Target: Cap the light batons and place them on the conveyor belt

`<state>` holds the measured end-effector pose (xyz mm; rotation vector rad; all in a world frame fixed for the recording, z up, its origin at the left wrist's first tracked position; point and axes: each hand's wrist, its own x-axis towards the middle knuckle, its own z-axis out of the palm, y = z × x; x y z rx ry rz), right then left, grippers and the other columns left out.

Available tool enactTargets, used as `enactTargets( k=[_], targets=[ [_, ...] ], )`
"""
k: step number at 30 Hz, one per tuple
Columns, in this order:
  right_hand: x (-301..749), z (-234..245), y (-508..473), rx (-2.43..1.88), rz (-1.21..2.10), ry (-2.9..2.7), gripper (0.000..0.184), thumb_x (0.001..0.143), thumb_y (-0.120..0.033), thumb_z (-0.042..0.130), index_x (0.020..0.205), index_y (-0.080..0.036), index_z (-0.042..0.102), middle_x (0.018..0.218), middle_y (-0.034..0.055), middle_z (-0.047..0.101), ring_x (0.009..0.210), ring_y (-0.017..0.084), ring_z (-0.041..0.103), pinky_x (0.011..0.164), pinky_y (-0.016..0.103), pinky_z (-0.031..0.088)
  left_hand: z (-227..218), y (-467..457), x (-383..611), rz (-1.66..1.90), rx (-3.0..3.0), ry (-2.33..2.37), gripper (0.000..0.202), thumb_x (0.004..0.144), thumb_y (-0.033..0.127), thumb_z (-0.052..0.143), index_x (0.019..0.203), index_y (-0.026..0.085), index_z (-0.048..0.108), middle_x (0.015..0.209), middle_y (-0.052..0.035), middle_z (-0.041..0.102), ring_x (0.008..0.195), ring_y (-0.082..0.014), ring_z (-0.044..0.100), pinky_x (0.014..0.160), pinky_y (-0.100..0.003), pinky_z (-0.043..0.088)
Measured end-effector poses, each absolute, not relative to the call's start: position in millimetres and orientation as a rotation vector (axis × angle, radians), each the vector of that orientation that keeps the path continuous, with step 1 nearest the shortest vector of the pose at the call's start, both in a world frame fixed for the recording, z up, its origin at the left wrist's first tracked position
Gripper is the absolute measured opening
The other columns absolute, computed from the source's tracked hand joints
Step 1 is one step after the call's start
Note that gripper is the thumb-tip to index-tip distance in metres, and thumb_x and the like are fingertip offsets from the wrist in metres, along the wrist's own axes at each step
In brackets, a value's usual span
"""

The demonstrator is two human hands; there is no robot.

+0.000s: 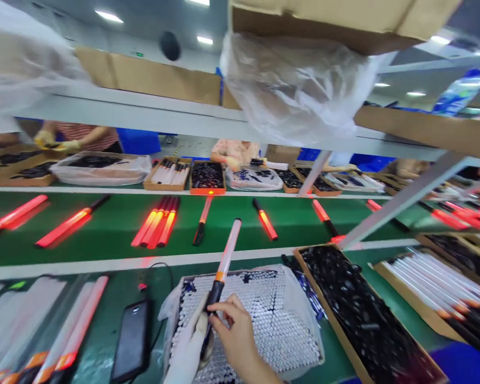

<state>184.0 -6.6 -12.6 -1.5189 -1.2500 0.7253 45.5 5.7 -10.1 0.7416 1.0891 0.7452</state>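
Note:
I hold a light wand (225, 260) upright over a box of upright batteries (272, 320); its tube is pale pink, with an orange ring and a black handle. My left hand (190, 346), in a white glove, wraps the lower handle. My right hand (236, 336), bare, pinches the handle just below the orange ring.
A green conveyor belt (104, 229) carries several glowing red wands (158, 226). A phone on a cable (133, 341) lies left of the batteries. A box of black parts (360, 314) and a box of unlit wands (436, 282) stand right. Other workers' hands (56, 141) are across the belt.

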Motion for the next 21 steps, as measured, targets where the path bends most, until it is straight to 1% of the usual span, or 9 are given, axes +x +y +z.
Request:
enactTargets(
  k=[2,4,7,9,12,14,17,19,21],
  targets=[
    [203,-19,-8,-1.535,0.709,-1.108,0.015,0.077,-0.028,0.068,0.091,-0.024,0.072,0.069,-0.0014,0.050,0.064,0.011,0.051,0.057,0.020,0.041,-14,17,70,0.708,0.746,1.069,0.044,0.088,0.049,0.054,0.117,0.017,0.058,0.087,-0.0045,0.067,0.065,-0.0125,0.062,0.056,-0.027,0.053],
    [241,-30,-10,-1.585,0.625,-1.007,0.021,0.081,-0.036,0.062,0.093,-0.020,0.070,0.071,-0.0006,0.053,0.064,0.011,0.051,0.058,0.020,0.043,-16,22,92,0.681,0.745,1.056,0.054,0.079,0.053,0.063,0.123,0.021,0.057,0.080,-0.0040,0.067,0.063,-0.0147,0.063,0.053,-0.026,0.051],
    [336,-52,-17,-1.856,0.342,-0.926,0.035,0.091,-0.042,0.045,0.099,-0.017,0.068,0.087,0.0056,0.064,0.076,0.014,0.058,0.070,0.023,0.048,-13,22,116,0.688,0.718,1.098,0.077,0.062,0.052,0.076,0.131,0.026,0.052,0.069,-0.0005,0.064,0.056,-0.0146,0.061,0.049,-0.024,0.049],
    [412,-67,-20,-2.072,0.162,-0.878,0.039,0.092,-0.039,0.040,0.103,-0.013,0.067,0.095,0.0101,0.066,0.083,0.017,0.059,0.077,0.027,0.048,-9,21,129,0.694,0.683,1.161,0.086,0.058,0.050,0.080,0.134,0.028,0.048,0.065,0.0022,0.060,0.051,-0.0120,0.056,0.045,-0.021,0.045],
    [505,-85,-16,-2.184,0.080,-0.866,0.040,0.090,-0.027,0.036,0.103,-0.008,0.068,0.104,0.0164,0.063,0.096,0.022,0.056,0.090,0.034,0.043,-3,22,144,0.639,0.662,1.217,0.086,0.057,0.052,0.080,0.134,0.029,0.048,0.058,0.0047,0.053,0.044,-0.0094,0.049,0.038,-0.017,0.036],
    [541,-93,-8,-2.224,0.075,-0.939,0.037,0.088,-0.022,0.038,0.104,-0.012,0.070,0.110,0.0144,0.062,0.099,0.022,0.053,0.091,0.034,0.039,-2,23,150,0.608,0.678,1.225,0.085,0.058,0.054,0.078,0.134,0.031,0.048,0.054,0.0062,0.048,0.041,-0.0082,0.044,0.034,-0.015,0.029],
    [561,-103,4,-2.249,0.095,-1.055,0.027,0.084,-0.020,0.050,0.099,-0.021,0.072,0.113,0.0090,0.063,0.103,0.021,0.049,0.090,0.032,0.034,-7,24,155,0.630,0.728,1.250,0.085,0.062,0.057,0.074,0.137,0.030,0.044,0.049,0.0085,0.041,0.036,-0.0063,0.036,0.033,-0.015,0.024],
    [562,-108,10,-2.253,0.106,-1.082,0.020,0.080,-0.019,0.056,0.091,-0.022,0.073,0.108,0.0082,0.064,0.105,0.021,0.047,0.091,0.033,0.031,-12,24,156,0.630,0.775,1.258,0.085,0.065,0.060,0.072,0.138,0.027,0.042,0.048,0.0093,0.038,0.035,-0.0051,0.030,0.033,-0.014,0.021],
    [561,-110,12,-2.243,0.112,-1.063,0.016,0.078,-0.018,0.058,0.084,-0.021,0.073,0.103,0.0085,0.065,0.107,0.022,0.046,0.092,0.035,0.029,-15,24,154,0.622,0.808,1.260,0.087,0.068,0.061,0.069,0.140,0.026,0.037,0.050,0.0091,0.040,0.036,-0.0036,0.027,0.033,-0.013,0.017]
  ],
)
